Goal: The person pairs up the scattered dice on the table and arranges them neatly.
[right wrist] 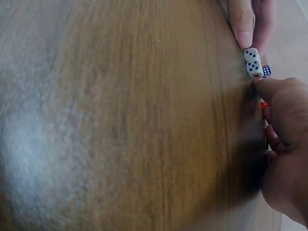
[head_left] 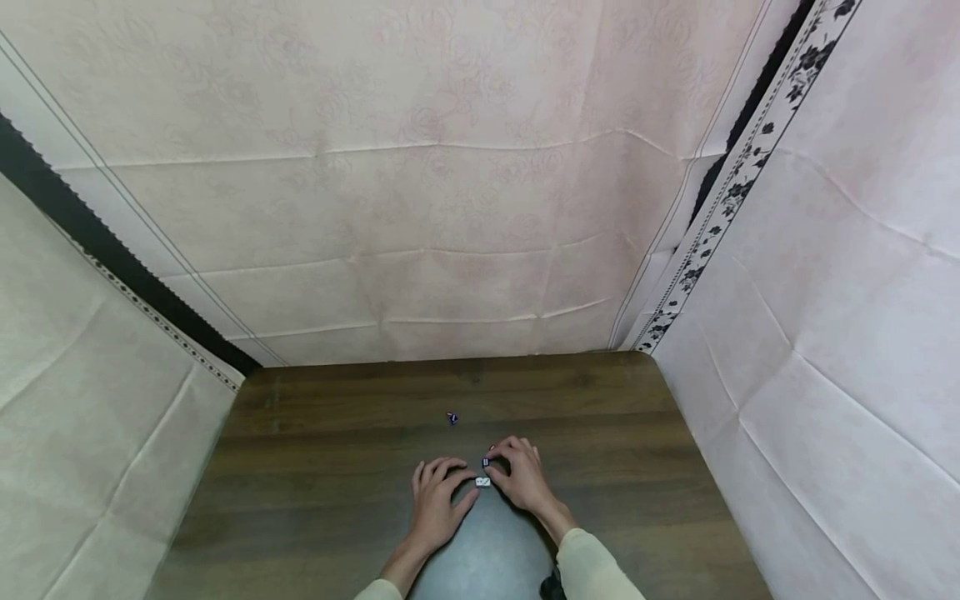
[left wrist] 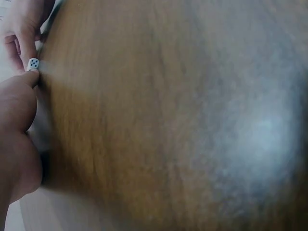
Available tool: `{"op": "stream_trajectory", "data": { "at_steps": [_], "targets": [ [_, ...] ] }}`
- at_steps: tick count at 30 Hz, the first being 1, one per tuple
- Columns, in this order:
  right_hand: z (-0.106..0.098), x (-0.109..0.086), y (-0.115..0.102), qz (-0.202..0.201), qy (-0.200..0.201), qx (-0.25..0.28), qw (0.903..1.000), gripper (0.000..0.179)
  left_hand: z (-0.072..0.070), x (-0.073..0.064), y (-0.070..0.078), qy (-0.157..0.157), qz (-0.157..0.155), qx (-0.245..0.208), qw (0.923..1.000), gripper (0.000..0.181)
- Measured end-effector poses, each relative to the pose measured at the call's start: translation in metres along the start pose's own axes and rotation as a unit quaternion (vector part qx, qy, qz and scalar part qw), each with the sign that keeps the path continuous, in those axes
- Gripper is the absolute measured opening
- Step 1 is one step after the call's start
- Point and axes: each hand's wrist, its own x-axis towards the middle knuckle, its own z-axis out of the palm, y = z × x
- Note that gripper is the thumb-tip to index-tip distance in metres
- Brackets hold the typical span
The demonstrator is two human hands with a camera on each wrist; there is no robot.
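Note:
Two white dice (head_left: pixel 482 482) sit end to end between the hands; the right wrist view shows their blue pips and one red pip. My left hand (head_left: pixel 437 504) pinches the left end of this pair with thumb and index finger. Just beyond the pair, a dark blue die (head_left: pixel 485 462) is between the thumb and index fingertips of my right hand (head_left: pixel 522 475). The right thumb (right wrist: pixel 270 88) comes close to the near white die (right wrist: pixel 254 70). A small red die (right wrist: pixel 264 105) shows partly by the right fingers, the rest hidden.
Farther back on the wooden table (head_left: pixel 337 425) lies a small dark blue and reddish cluster (head_left: pixel 452 417), likely dice. Pale cloth walls (head_left: pixel 450 250) enclose the back and both sides. A rounded grey surface (head_left: pixel 483 550) lies between the forearms.

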Motion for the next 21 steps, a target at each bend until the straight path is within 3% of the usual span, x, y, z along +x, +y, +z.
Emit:
{"op": "stream_trajectory", "data": {
  "at_steps": [6,11,18,21],
  "targets": [
    [0.001,0.000,0.001,0.002,-0.002,0.001,1.0000,0.014,-0.009,0.001,0.001,-0.015,0.005,-0.010,0.9998,0.032],
    [0.002,0.001,0.001,0.005,-0.004,0.003,1.0000,0.016,-0.016,0.001,-0.002,-0.019,0.000,-0.044,0.9988,0.037],
    [0.003,0.001,0.001,0.010,-0.003,0.000,0.9999,0.017,-0.020,0.005,-0.009,0.047,0.031,-0.058,0.9968,0.032],
    [0.003,0.001,0.001,0.010,-0.005,0.002,0.9999,0.017,-0.023,0.010,-0.012,0.060,0.033,-0.055,0.9961,0.030]
  ]
}}
